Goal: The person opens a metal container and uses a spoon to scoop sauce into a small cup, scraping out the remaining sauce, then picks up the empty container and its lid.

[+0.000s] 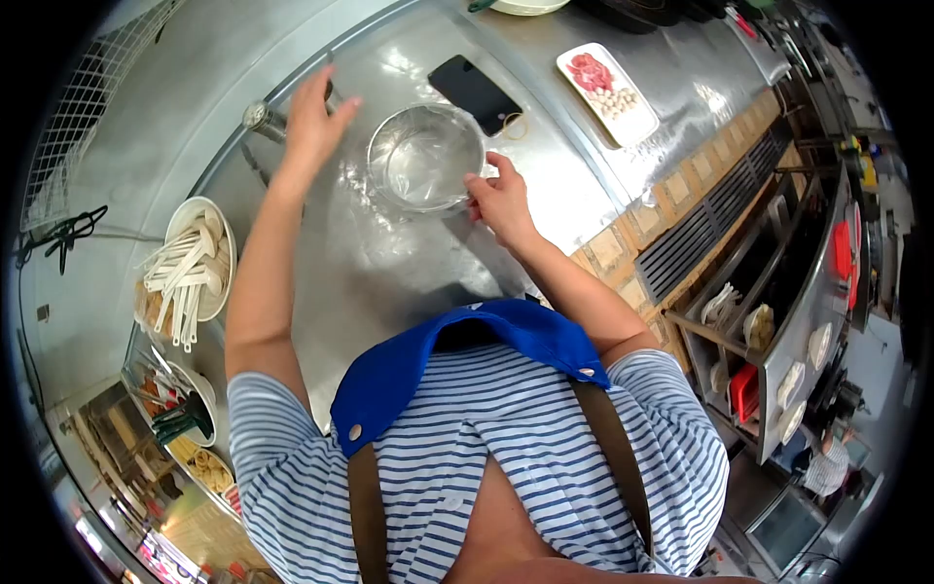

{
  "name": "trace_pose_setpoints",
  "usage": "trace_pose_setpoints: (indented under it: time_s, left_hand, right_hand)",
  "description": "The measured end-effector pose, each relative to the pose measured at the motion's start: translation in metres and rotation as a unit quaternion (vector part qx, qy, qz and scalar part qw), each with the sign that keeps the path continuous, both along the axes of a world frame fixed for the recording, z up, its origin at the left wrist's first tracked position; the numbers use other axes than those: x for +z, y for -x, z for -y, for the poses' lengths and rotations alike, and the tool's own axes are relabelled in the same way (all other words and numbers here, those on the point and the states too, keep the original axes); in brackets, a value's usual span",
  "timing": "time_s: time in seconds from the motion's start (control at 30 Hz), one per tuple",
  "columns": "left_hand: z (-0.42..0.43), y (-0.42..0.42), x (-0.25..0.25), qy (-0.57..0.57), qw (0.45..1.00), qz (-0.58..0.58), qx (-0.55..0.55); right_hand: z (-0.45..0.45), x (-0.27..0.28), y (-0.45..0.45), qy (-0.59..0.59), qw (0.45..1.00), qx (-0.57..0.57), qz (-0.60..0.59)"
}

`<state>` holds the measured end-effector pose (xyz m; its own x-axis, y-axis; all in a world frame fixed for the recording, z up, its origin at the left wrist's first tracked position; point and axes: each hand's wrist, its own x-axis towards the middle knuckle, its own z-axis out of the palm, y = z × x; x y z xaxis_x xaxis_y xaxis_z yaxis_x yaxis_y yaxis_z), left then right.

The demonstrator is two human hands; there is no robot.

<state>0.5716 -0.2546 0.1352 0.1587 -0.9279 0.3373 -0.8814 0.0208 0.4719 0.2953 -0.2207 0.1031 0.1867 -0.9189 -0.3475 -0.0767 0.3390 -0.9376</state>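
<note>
My right hand [501,200] is closed with thumb and fingertips at the near right rim of a round, shiny, see-through bowl [425,158]. The bowl stands upright on the steel table [389,263], and no food shows in it. At the table's far left edge, my left hand [316,122] is raised with its fingers apart, holding nothing I can see. Beside that hand is a small metal canister [265,120], partly tilted. A black phone [475,92] lies just behind the bowl, with a thin yellowish rubber band [515,126] by its corner.
To the right, a white tray [632,125] carries raw red meat and small pale pieces. A white bowl [226,255] of white spoons stands at the left, with a utensil container [201,389] below it. A shelf rack [769,389] and another person [827,465] are at far right.
</note>
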Motion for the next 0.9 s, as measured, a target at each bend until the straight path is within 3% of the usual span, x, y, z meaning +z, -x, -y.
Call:
trace_pose_setpoints:
  time_s: [0.1, 0.17, 0.23, 0.27, 0.33, 0.4, 0.5, 0.77, 0.83, 0.9]
  left_hand:
    - [-0.049, 0.045, -0.012, -0.055, 0.997, -0.047, -0.024]
    - [-0.072, 0.062, -0.019, -0.102, 0.989, -0.104, 0.005]
    - [-0.093, 0.072, -0.031, -0.149, 0.975, -0.162, 0.038]
    - [-0.102, 0.074, -0.038, -0.114, 0.971, -0.207, 0.045]
    - [-0.113, 0.079, -0.032, -0.067, 0.965, -0.248, 0.056]
    - [-0.124, 0.095, -0.018, -0.125, 0.909, -0.378, 0.121]
    - [-0.135, 0.102, -0.032, -0.110, 0.883, -0.439, 0.125]
    - [-0.131, 0.109, -0.034, -0.089, 0.820, -0.548, 0.136]
    - [-0.128, 0.097, -0.045, -0.136, 0.787, -0.591, 0.116]
    - [-0.132, 0.075, -0.057, -0.140, 0.813, -0.543, 0.157]
  right_hand:
    - [0.001, 0.019, 0.011, -0.047, 0.998, 0.037, -0.021]
    - [0.019, -0.007, 0.028, 0.040, 0.998, 0.002, -0.052]
    - [0.040, -0.015, 0.044, 0.236, 0.922, 0.005, -0.308]
    - [0.048, -0.023, 0.049, 0.240, 0.921, 0.004, -0.307]
    - [0.066, -0.037, 0.052, 0.361, 0.830, 0.019, -0.424]
    - [0.078, -0.040, 0.047, 0.358, 0.821, 0.056, -0.442]
    - [0.097, -0.049, 0.024, 0.342, 0.815, 0.093, -0.458]
    - [0.160, -0.045, -0.037, 0.313, 0.811, 0.106, -0.482]
    - [0.168, -0.036, -0.049, 0.320, 0.808, 0.109, -0.483]
    - [0.168, -0.029, -0.053, 0.361, 0.799, 0.046, -0.479]
